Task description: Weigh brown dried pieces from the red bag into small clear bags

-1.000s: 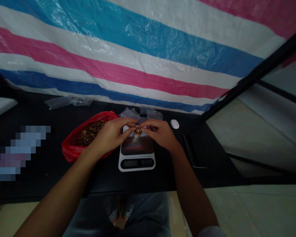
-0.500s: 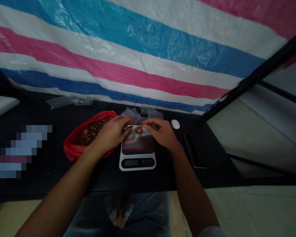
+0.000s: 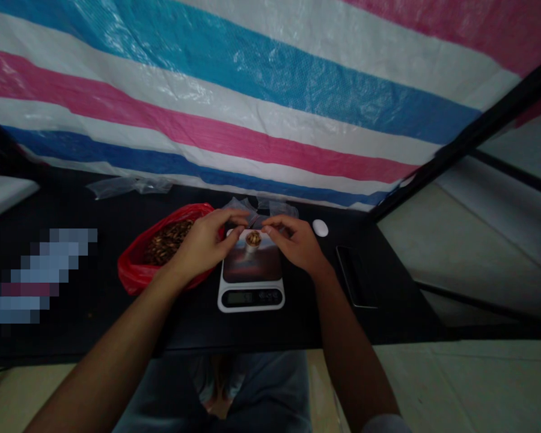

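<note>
A digital kitchen scale (image 3: 251,270) with a dark shiny plate and a white front lies before me. On its plate, toward the back, stands a small round cup (image 3: 253,246) filled with small brass-coloured pieces (image 3: 253,238). My left hand (image 3: 210,240) is at the cup's left, thumb and fingers apart above the plate's back corner. At the cup's right, my right hand (image 3: 295,240) has thumb and forefinger tips pressed close together; anything between them is too small to make out. Beside my left wrist, a red plastic bag (image 3: 133,273) gapes around many more brass-coloured pieces (image 3: 166,240).
Clear plastic bags (image 3: 277,208) lie behind the scale, another clear bag (image 3: 130,186) at back left. Right of my hand are a white oval object (image 3: 320,228) and a dark phone-like slab (image 3: 355,276). A striped plastic sheet (image 3: 252,138) rises behind the black table (image 3: 184,334).
My left thumb has moved slightly up and toward the cup, and its gap to the fingers looks different. The right hand, cup and scale have hardly moved.
</note>
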Demonstrator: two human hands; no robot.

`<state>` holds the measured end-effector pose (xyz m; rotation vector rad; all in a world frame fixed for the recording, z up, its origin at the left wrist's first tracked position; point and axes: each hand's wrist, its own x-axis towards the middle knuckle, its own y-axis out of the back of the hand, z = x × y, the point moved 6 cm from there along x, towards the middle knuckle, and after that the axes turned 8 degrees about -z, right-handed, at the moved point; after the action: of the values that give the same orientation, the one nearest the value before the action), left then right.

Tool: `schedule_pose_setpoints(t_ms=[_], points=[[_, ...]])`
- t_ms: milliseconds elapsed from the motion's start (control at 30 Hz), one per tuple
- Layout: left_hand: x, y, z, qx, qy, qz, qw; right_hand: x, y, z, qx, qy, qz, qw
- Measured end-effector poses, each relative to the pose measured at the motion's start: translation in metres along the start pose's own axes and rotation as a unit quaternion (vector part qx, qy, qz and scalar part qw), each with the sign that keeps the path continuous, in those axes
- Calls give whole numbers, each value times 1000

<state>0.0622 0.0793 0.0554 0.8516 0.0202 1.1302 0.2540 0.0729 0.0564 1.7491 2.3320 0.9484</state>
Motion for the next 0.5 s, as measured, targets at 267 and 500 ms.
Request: schedule_pose_setpoints(t_ms=[267,500], points=[[-2,-6,11,-36,-21,-52,998,-1,2,-1,-19,-5,-2,1000],[-2,-7,11,-40,-4,-79,996,-1,2,0,-23,-2,-7,1000]])
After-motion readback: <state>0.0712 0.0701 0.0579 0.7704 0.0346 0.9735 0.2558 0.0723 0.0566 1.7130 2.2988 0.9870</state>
